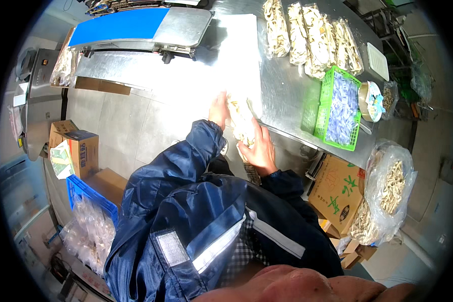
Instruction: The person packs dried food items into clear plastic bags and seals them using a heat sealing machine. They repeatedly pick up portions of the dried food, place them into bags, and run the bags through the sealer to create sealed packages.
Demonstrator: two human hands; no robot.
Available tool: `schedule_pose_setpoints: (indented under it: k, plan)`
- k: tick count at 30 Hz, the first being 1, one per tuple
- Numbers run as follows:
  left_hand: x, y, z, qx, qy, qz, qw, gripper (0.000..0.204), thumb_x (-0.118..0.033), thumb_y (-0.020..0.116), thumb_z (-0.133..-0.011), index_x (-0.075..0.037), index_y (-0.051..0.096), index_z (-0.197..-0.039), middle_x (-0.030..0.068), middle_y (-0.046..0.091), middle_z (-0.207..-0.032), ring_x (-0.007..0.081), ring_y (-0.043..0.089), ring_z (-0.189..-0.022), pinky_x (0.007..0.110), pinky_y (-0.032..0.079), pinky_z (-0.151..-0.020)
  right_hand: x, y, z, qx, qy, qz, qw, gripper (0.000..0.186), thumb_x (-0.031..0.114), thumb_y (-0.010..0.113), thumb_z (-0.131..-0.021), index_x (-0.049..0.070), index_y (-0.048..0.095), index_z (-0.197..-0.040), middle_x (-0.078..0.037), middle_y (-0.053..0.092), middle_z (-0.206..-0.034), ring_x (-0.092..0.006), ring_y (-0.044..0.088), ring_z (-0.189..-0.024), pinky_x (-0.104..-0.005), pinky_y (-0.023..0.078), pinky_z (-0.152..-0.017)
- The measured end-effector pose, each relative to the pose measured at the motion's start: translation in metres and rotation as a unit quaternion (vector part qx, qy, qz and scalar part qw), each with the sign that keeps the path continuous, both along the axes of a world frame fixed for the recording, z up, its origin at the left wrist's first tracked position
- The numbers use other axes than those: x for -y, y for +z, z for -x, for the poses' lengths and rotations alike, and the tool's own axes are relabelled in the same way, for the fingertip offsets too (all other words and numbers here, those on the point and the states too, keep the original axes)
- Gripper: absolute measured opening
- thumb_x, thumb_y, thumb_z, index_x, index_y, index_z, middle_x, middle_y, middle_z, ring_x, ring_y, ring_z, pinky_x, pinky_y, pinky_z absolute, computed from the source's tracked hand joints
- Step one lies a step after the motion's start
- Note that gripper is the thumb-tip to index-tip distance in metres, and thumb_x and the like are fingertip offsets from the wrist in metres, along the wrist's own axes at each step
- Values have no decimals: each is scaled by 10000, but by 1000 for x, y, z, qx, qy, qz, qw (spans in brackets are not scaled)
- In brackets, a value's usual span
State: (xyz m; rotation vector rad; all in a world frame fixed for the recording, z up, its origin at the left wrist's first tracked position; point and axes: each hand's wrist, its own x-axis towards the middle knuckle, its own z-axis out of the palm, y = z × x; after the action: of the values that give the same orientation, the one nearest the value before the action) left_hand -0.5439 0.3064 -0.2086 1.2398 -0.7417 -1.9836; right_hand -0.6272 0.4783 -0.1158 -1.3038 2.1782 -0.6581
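Note:
Between my two hands is a long clear plastic bag of pale dried slices, tilted over the near edge of the metal table. My left hand lies along the bag's left side, its fingers partly lost in the glare. On the other side, my right hand grips the lower part with thumb and fingers. A white sheet lies on the table just beyond the bag. Several similar filled bags are lined up at the far right of the table.
A green basket of small bluish packets stands on the right, beside a round tub. A blue-topped machine occupies the far left. Below are cardboard boxes, a large clear sack and a blue crate.

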Motion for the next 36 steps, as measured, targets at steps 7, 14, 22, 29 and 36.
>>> schedule_pose_setpoints:
  k: [7, 14, 22, 29, 36]
  plan:
    - [-4, 21, 1, -5, 5, 15, 1000, 468, -399, 521, -1048, 25, 564, -1241, 105, 661, -1105, 193, 645, -986, 328, 515, -877, -3, -9, 13, 150, -20, 62, 986, 868, 181, 812, -801, 24, 368, -1530, -197, 540, -1340, -307, 566, -1238, -390, 476, -1002]
    - [-9, 40, -4, 74, -54, 117, 989, 643, -312, 715, -944, 62, 443, -1391, 205, 553, -1304, 257, 590, -1137, 368, 513, -917, 4, -1, 34, 542, -73, 64, 835, 739, -26, 597, -944, -31, 217, -1578, -143, 376, -1560, -189, 412, -1388, -315, 354, -1127]
    - [18, 39, -31, 331, -121, 422, 835, 230, -275, 689, -946, -58, 641, -1005, 112, 677, -838, 263, 673, -639, 353, 540, -623, 5, 0, 33, 615, -115, 34, 780, 748, -19, 581, -954, -43, 177, -1583, -161, 342, -1583, -208, 390, -1418, -336, 341, -1147]
    - [29, 32, -41, 447, -176, 570, 667, 133, -184, 658, -943, -57, 619, -937, 157, 678, -765, 344, 673, -681, 433, 539, -603, 11, 0, 21, 545, -108, 57, 830, 743, 20, 648, -945, -60, 238, -1558, -149, 492, -1466, -168, 531, -1259, -301, 449, -1041]
    - [18, 16, -50, 423, -189, 498, 733, 155, -100, 582, -927, -29, 516, -1048, 240, 668, -851, 440, 658, -765, 507, 518, -660, 11, -18, 13, 470, -112, 84, 872, 758, 36, 717, -914, -64, 294, -1536, -150, 532, -1423, -165, 543, -1234, -298, 457, -1026]
